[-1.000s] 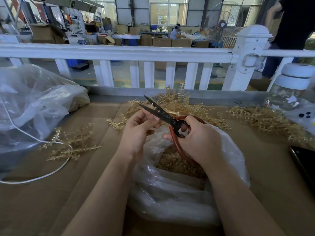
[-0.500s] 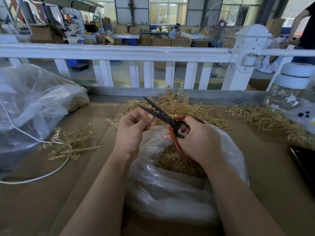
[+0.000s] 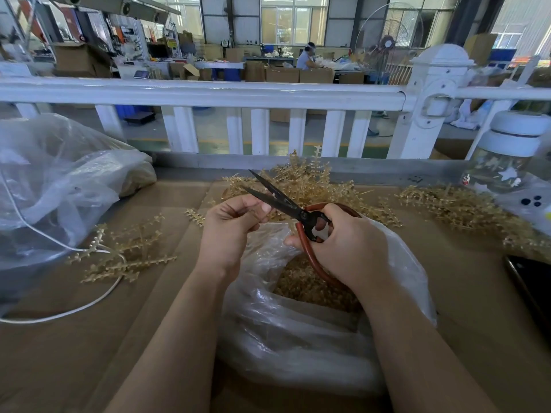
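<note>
Red-handled scissors clamped unchanged in right hand grip, blades apart above bag on counter; left hand grip, pinching small pale piece between blades, shifted only slightly leftward: cut judged still pending.

No legible text, label, brand or number found. Background signs are too small and blurred to read; the jar shows only star and dot figures

On the table we see a middle bag, a left bag, golden sprigs and a white cable. A jar stands at right.
</note>
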A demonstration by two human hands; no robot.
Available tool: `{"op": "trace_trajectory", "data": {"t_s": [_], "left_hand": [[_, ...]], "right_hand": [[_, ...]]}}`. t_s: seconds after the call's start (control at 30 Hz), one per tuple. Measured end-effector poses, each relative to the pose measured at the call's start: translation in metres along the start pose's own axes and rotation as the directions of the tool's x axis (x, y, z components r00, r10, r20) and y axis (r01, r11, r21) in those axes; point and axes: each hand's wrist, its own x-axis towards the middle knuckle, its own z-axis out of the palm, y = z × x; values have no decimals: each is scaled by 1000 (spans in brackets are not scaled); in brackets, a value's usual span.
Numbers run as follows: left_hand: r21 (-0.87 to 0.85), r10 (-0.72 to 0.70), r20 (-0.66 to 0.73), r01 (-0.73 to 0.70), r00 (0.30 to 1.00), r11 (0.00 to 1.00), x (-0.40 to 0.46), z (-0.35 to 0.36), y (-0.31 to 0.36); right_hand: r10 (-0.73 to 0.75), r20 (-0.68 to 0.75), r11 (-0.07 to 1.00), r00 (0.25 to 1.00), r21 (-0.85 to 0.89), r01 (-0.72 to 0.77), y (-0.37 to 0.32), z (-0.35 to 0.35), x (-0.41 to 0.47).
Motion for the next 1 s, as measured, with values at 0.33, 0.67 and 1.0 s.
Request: {"op": "trace_trajectory", "data": {"t_s": [0.33, 0.67, 1.0], "left_hand": [[-7, 10, 44, -10, 999, 1000, 1, -1, 2], [-22, 9, 33, -8, 999, 1000, 0, -3, 2], [249, 180, 29, -181, 983, 951, -1, 2, -2]], "right_hand": [[-17, -65, 999, 998, 32, 19, 6, 9, 1], [-52, -87, 998, 995, 30, 55, 10, 15, 1], [-17, -72, 1000, 997, 0, 17, 7, 12, 0]]}}
